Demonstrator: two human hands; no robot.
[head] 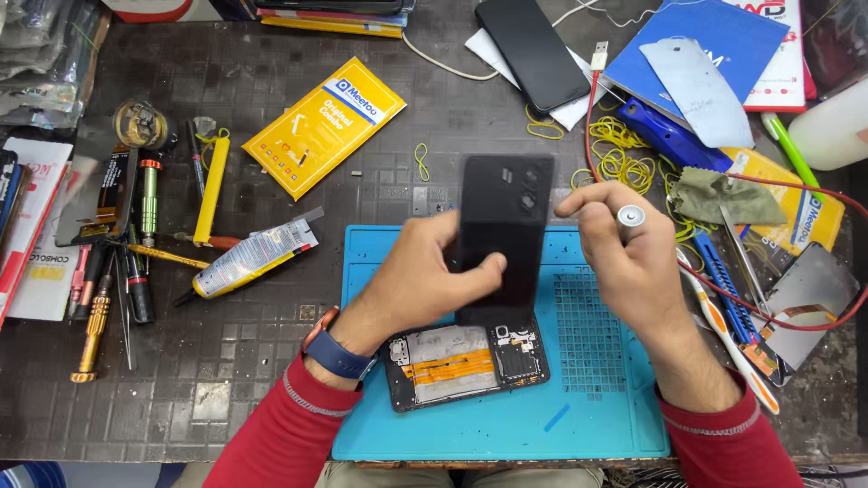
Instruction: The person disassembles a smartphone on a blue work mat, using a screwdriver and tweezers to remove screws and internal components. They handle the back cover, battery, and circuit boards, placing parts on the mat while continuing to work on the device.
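My left hand (425, 280) grips a black phone back cover (502, 226), lifted and tilted above the phone. The opened phone (466, 361), with its grey shield, orange flex cable and circuit board bare, lies on a blue work mat (597, 425) under the cover. My right hand (628, 258) is closed around a thin tool with a round silver cap (630, 216), and its fingertips touch the cover's right edge near the camera cutouts.
A glue tube (249, 258), screwdrivers (99, 307) and a yellow tool (210, 190) lie left of the mat. A yellow packet (324, 122) sits behind. A black phone (532, 50), yellow rubber bands (619, 154), blue boxes (723, 41), a red cable (814, 316) and plastic pry tools (728, 298) crowd the right.
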